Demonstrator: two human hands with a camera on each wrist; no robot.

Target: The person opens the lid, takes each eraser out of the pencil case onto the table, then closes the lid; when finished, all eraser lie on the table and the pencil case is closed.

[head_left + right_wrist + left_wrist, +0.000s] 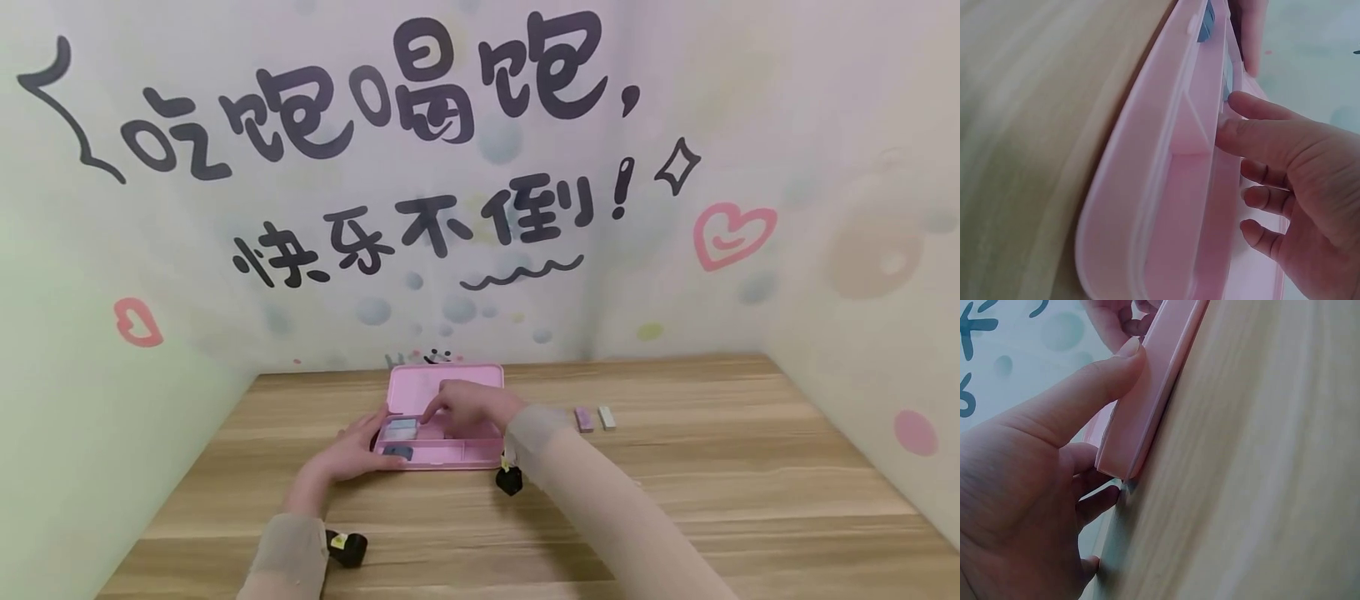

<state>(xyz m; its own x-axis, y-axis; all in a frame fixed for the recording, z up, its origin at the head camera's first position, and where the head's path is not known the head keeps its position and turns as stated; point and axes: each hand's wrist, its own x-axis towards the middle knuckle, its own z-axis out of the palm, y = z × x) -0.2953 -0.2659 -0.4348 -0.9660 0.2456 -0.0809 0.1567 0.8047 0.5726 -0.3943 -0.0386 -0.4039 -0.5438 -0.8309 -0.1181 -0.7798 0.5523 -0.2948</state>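
A pink pencil case (pixel 437 453) lies on the table with its lid (pixel 414 383) raised at the back. My left hand (pixel 348 450) holds the case's left end, thumb on the front wall and fingers around the side. Inside the back compartment sit a light blue block (pixel 402 424) and a whitish block (pixel 401 434), both small and rectangular. My right hand (pixel 476 406) reaches over that compartment, index fingertip right at the blue block's end and other fingers loosely bent. A dark blue-grey piece (pixel 398 452) lies at the left of the divided front compartment.
To the right of the case, a small purple block (pixel 583 419) and a pale grey block (pixel 606 417) lie on the wooden table (pixel 675 492). A printed wall sheet (pixel 540 325) rises behind the table's back edge. Each wrist carries a small black camera.
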